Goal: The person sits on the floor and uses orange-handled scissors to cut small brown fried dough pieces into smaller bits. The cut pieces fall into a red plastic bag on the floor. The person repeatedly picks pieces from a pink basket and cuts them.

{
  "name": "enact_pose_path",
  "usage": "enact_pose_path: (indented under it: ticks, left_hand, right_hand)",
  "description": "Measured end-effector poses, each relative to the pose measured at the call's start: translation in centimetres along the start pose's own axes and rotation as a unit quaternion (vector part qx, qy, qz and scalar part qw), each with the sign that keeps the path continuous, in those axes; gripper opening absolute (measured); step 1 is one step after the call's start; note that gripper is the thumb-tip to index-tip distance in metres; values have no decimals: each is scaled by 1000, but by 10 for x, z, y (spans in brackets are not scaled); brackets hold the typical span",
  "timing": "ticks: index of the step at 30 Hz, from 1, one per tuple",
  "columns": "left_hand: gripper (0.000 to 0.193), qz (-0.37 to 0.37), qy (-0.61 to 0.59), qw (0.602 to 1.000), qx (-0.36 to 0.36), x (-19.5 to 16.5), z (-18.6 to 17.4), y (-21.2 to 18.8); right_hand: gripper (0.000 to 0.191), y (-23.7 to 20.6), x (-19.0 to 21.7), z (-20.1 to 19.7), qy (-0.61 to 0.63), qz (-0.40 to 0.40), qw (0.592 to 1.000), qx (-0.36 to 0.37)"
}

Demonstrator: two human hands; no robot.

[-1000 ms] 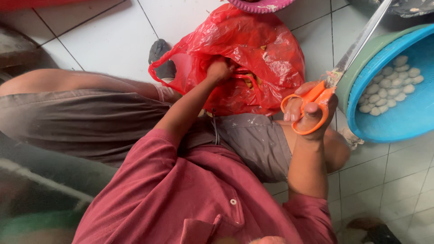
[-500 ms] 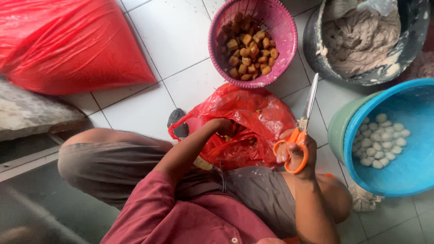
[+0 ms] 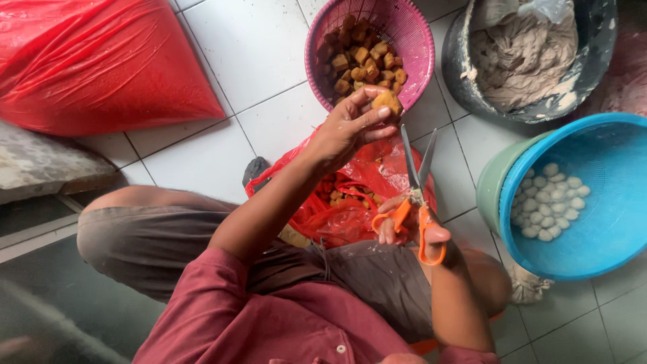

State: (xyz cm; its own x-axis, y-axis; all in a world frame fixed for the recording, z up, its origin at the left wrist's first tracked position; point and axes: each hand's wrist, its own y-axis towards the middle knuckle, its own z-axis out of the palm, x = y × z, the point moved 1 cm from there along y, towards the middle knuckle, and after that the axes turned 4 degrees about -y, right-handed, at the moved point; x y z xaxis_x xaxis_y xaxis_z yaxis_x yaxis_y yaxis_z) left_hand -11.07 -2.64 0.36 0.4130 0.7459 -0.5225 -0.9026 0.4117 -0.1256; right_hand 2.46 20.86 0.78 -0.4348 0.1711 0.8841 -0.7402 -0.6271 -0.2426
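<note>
My left hand point(image 3: 350, 128) is raised over the floor, its fingertips pinching a golden-brown fried cube point(image 3: 387, 102) just below the pink basket point(image 3: 423, 40). My right hand point(image 3: 408, 229) grips orange-handled scissors point(image 3: 416, 195), blades apart and pointing up toward the cube. Under both hands lies an open red plastic bag point(image 3: 337, 209) with more brown cubes inside, resting between my knees.
The pink basket holds several fried cubes. A grey tub of pale dough point(image 3: 526, 54) stands at top right. A blue basin point(image 3: 606, 202) with several white balls sits inside a green bucket point(image 3: 495, 189) at right. A large full red bag point(image 3: 87, 61) lies at top left on white tiles.
My left hand came up out of the red bag holding a fried cube. The scissors opened and turned toward it. The view tilted up to show the basket and tub.
</note>
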Motion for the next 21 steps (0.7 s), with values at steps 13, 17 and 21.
enact_pose_path:
  ticks: [13,17,21]
  left_hand:
    - [23,12,-3,1000,21,18,29,-17]
    - [19,1,127,989,72,39,38,-30]
    - [16,17,106,990,89,62,34,-36]
  right_hand:
    - [115,-10,-1,-2,48,-31,997,52]
    - [109,-13,0,-8,53,-53,995,59]
    - [78,-21,-2,-17,26,-19,999,-32]
